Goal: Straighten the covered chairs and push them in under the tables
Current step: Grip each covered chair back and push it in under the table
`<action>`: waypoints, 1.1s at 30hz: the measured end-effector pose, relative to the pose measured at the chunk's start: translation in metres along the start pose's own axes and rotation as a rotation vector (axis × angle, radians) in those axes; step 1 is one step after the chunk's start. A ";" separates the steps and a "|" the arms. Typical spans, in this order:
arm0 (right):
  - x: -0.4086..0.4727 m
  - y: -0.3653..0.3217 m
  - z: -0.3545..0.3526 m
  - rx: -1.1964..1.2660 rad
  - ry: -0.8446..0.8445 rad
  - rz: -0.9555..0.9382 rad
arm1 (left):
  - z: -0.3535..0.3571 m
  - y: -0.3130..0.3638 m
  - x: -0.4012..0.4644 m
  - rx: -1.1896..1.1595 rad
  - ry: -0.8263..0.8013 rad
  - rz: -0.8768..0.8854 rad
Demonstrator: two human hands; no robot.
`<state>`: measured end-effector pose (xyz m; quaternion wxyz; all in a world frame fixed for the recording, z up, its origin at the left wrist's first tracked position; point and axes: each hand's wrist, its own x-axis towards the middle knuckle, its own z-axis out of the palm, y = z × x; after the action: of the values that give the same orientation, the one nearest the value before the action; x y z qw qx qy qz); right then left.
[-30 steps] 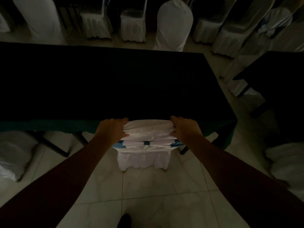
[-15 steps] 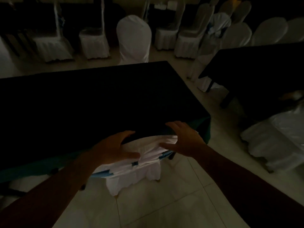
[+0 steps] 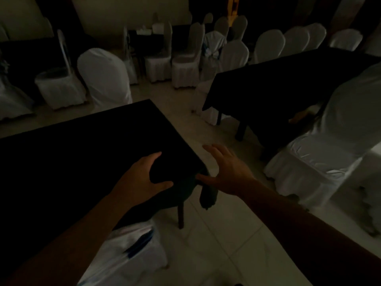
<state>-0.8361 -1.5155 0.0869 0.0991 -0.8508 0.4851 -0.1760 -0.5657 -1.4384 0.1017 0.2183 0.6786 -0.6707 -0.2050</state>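
Note:
A white covered chair (image 3: pixel 132 252) with a blue band stands pushed in against the near edge of the dark-clothed table (image 3: pixel 82 153), below my left forearm. My left hand (image 3: pixel 142 178) hovers over the table's near right corner, fingers spread, holding nothing. Just past that corner, my right hand (image 3: pixel 224 170) is open above the floor, with its thumb near the hanging cloth. Neither hand touches the chair. Another white covered chair (image 3: pixel 329 149) stands out from the second dark table (image 3: pixel 288 79) at the right.
Several white covered chairs (image 3: pixel 181 65) line the back, and one covered chair (image 3: pixel 105 77) stands at the far side of the near table. A tiled aisle (image 3: pixel 222 234) runs between the two tables. The room is dim.
Both hands have let go of the chair's back and lifted away to the right. The view has swung right, so the chair now sits low left and the second table shows.

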 end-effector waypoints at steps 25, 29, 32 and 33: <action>0.346 0.375 -0.083 0.075 -0.075 -0.036 | 0.119 0.110 0.473 -0.128 0.261 -0.134; 0.460 0.411 -0.078 0.005 -0.112 -0.051 | 0.112 0.091 0.582 -0.155 0.252 -0.188; 0.528 0.427 -0.073 0.025 -0.104 -0.099 | 0.102 0.081 0.636 -0.117 0.291 -0.199; 0.551 0.433 -0.068 0.044 -0.103 -0.118 | 0.097 0.076 0.654 -0.108 0.307 -0.214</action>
<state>-0.9474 -2.2103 0.1151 0.1322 -0.8834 0.4245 -0.1481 -0.6732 -2.0951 0.0752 0.3311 0.7565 -0.5418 -0.1568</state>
